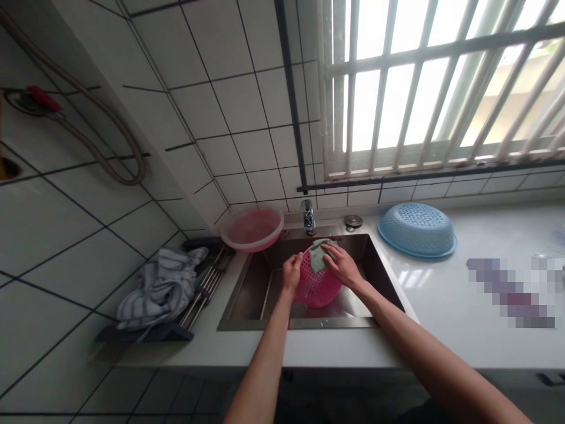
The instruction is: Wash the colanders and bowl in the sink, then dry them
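A pink colander (318, 291) is held tilted over the steel sink (384, 288). My left hand (292, 272) grips its rim on the left side, fingers closed round the edge. My right hand (343, 265) presses a light green cloth (318, 257) against the colander's upper part, with the fingers bent over the cloth. Behind the colander stands the chrome faucet (308, 217); whether water runs from it I cannot tell.
A pink basin (253, 228) rests at the sink's back left corner. To the right, a blue basket (417, 229) lies upside down on the white counter (445, 318). A striped towel (161, 288) is heaped beside a metal rack (205, 290) on the left. A drain strainer (353, 221) sits behind the sink.
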The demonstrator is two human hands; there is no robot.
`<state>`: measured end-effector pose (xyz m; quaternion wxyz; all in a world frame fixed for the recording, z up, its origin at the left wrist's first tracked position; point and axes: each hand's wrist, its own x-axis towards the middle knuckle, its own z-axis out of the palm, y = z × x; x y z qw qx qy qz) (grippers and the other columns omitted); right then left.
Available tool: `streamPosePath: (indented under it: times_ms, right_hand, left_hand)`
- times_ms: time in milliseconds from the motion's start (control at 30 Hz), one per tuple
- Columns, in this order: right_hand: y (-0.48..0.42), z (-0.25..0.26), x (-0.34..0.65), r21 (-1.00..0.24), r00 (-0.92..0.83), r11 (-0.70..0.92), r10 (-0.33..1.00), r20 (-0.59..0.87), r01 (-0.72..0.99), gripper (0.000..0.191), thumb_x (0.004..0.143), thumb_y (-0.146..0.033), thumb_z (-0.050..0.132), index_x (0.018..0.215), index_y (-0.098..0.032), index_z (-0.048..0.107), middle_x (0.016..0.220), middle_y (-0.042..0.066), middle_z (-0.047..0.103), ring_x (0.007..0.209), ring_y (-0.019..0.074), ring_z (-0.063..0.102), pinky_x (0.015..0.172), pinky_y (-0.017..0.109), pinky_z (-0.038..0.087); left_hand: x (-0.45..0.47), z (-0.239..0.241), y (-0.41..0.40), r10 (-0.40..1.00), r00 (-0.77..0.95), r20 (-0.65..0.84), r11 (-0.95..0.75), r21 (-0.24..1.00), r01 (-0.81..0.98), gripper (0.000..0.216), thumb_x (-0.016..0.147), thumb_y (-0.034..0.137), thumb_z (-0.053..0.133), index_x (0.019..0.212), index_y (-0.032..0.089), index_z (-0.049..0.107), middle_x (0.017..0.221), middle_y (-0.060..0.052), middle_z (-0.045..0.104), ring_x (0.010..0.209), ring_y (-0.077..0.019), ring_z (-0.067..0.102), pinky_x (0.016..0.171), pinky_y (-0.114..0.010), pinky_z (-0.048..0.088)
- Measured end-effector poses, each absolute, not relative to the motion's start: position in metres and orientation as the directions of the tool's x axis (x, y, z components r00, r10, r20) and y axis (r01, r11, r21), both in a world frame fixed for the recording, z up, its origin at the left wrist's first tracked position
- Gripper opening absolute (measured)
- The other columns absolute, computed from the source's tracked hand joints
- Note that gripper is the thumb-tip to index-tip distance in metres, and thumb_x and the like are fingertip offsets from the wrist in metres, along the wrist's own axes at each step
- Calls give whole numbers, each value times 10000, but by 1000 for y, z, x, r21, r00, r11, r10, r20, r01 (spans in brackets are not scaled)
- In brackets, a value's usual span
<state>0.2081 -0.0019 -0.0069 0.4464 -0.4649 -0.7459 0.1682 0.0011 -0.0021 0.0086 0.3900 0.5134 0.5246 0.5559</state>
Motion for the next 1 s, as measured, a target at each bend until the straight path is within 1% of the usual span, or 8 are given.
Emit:
streamPosePath:
  times_ms: [67, 200, 267, 367, 467, 567, 767, 1000]
  right_hand:
    - [-1, -8, 211, -668, -157, 498, 850, 504, 553, 435, 1084, -339, 536, 1477, -256, 702, 1538, 141, 649, 1460, 319, 577, 1246, 573, 451]
    - [-14, 1, 198, -444, -439, 730, 674, 594, 520, 411, 1046, -240, 597, 1415, -343, 742, 1545, 70, 654, 1559, 327, 463, 1323, 641, 295]
    - [-17, 3, 193, -406, -512, 777, 625, 590, 480, 400, 1046, -249, 611, 1411, -350, 742, 1534, 59, 664, 1551, 315, 476, 1324, 620, 304]
    - [-7, -4, 203, -541, -386, 674, 735, 558, 503, 421, 1058, -323, 604, 1466, -296, 707, 1571, 98, 631, 1526, 308, 513, 1300, 565, 375]
    - [11, -20, 227, -761, -115, 414, 902, 416, 499, 466, 1071, -420, 555, 1483, -251, 693, 1550, 136, 645, 1465, 314, 587, 1247, 539, 450]
    - [22, -31, 245, -838, -21, 298, 946, 325, 457, 466, 1077, -446, 515, 1450, -251, 716, 1494, 135, 690, 1415, 306, 635, 1225, 539, 465]
    - [9, -18, 232, -644, -209, 468, 874, 438, 606, 416, 1079, -334, 518, 1444, -259, 703, 1516, 142, 671, 1484, 321, 560, 1285, 713, 263]
    - [-20, 4, 191, -454, -491, 736, 675, 551, 502, 553, 1006, -109, 503, 1547, -176, 596, 1553, 175, 629, 1489, 271, 562, 1304, 513, 395]
  left_hand:
    - [4, 7, -2, 981, -133, 140, -129, 988, 89, 627, 801, 813, 716, 699, 198, 646, 662, 17, 570, 665, -157, 492, 640, -273, 387]
    - [8, 5, 1, 987, -96, 126, -125, 992, 13, 676, 764, 851, 723, 878, 184, 738, 879, -45, 727, 845, -207, 623, 798, -305, 489]
    - [7, 5, 2, 988, -80, 129, -129, 992, 10, 704, 732, 861, 749, 917, 181, 748, 925, -55, 745, 894, -217, 645, 840, -311, 501]
    - [5, 3, -1, 993, -9, 115, -115, 993, 11, 715, 712, 878, 763, 876, 184, 711, 829, -18, 696, 791, -183, 615, 756, -285, 483]
    - [5, 1, -5, 997, 41, 68, -68, 998, 1, 680, 743, 859, 762, 869, 199, 654, 719, 30, 610, 664, -143, 534, 645, -252, 419]
    - [5, 3, -9, 987, 157, -16, 24, 999, -48, 607, 776, 771, 810, 910, 207, 629, 717, 47, 597, 640, -128, 520, 637, -241, 415]
    - [-20, 25, -14, 877, 456, -153, 231, 966, -119, 488, 753, 431, 944, 1125, 187, 742, 1103, -75, 759, 961, -201, 699, 891, -315, 544]
    - [-24, 23, -5, 917, 362, -167, 252, 947, -201, 460, 876, 519, 849, 1179, 179, 781, 1192, -148, 801, 1099, -299, 744, 972, -408, 570]
